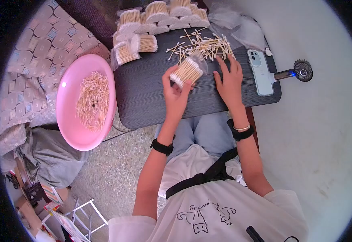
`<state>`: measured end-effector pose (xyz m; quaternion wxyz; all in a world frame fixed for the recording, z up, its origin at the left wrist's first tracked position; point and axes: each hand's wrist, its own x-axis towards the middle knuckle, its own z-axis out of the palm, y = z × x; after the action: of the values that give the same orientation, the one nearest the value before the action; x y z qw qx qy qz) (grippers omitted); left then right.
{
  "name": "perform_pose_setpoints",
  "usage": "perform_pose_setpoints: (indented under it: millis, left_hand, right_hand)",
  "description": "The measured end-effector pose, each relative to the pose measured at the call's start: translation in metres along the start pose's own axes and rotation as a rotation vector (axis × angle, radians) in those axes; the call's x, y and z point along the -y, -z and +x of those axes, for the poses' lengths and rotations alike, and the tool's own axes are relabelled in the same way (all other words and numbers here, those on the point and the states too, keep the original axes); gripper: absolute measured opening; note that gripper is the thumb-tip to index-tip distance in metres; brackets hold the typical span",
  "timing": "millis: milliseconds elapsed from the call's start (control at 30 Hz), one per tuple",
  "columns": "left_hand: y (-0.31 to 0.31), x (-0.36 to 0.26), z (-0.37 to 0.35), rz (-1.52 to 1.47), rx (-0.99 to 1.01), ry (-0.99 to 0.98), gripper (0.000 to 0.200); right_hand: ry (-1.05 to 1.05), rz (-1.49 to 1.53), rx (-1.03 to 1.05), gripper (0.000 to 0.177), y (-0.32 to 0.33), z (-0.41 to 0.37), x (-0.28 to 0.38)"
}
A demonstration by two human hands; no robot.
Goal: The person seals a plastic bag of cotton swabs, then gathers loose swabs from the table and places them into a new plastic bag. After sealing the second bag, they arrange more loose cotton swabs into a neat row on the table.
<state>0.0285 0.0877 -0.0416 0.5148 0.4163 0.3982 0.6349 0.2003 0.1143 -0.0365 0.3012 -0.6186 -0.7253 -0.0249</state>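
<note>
My left hand (177, 90) grips a clear plastic bag of cotton swabs (187, 72), its thumb on the near side and fingers on the far left. The bag's mouth points up and away, toward a heap of loose cotton swabs (208, 46) on the dark table. At the right edge of that heap, my right hand (229, 80) lies with its fingers apart, fingertips right at the swabs and nothing in its grasp.
Filled swab bags (156, 14) are stacked at the table's back left. Clear empty bags (246, 34) lie at the back right, near a phone (260, 74) and a small fan (303, 70). A pink basin (67, 109) of swabs stands left of the table (143, 97).
</note>
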Motion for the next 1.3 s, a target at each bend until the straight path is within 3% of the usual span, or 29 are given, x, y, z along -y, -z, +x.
perform_pose_setpoints:
  millis: [133, 233, 367, 533, 633, 733, 833, 967, 1067, 1133, 1300]
  left_hand:
    - [0.009, -0.014, -0.011, 0.221, -0.074, -0.067, 0.049]
    - [0.033, -0.025, -0.015, 0.57, -0.015, -0.15, 0.043]
    - [0.049, -0.039, -0.015, 0.916, -0.125, -0.132, 0.035]
    - [0.065, -0.037, -0.013, 0.993, -0.199, -0.083, 0.031]
    - [0.078, -0.034, -0.005, 1.095, -0.117, -0.24, 0.033]
    - [0.074, -0.034, -0.007, 1.029, -0.159, -0.193, 0.036]
    - [0.061, -0.041, -0.01, 1.221, -0.209, -0.414, 0.038]
    - [0.039, -0.053, -0.018, 1.173, -0.086, -0.501, 0.04]
    - [0.018, -0.053, -0.023, 1.139, 0.099, -0.537, 0.041]
    - [0.005, -0.044, -0.027, 1.078, 0.238, -0.429, 0.043]
    - [-0.019, -0.02, -0.027, 1.115, 0.401, -0.407, 0.049]
  right_hand:
    - [-0.027, -0.023, -0.041, 0.043, -0.008, 0.009, -0.006]
    - [-0.103, 0.016, -0.13, 0.042, -0.01, 0.016, -0.011]
    - [-0.169, 0.065, -0.225, 0.047, -0.021, 0.024, -0.021]
    - [-0.259, 0.062, -0.214, 0.03, -0.02, 0.031, -0.029]
    - [-0.294, 0.127, -0.212, 0.018, -0.013, 0.03, -0.034]
    - [-0.238, 0.119, -0.235, 0.014, -0.011, 0.029, -0.044]
    - [-0.238, 0.155, -0.249, 0.014, -0.004, 0.023, -0.051]
    - [-0.305, 0.361, -0.126, 0.013, 0.019, 0.008, -0.04]
    - [-0.116, 0.348, -0.051, 0.013, 0.027, -0.007, -0.027]
    - [-0.068, 0.358, 0.015, 0.014, 0.028, -0.017, -0.023]
    - [0.043, 0.392, 0.07, 0.016, 0.025, -0.025, -0.019]
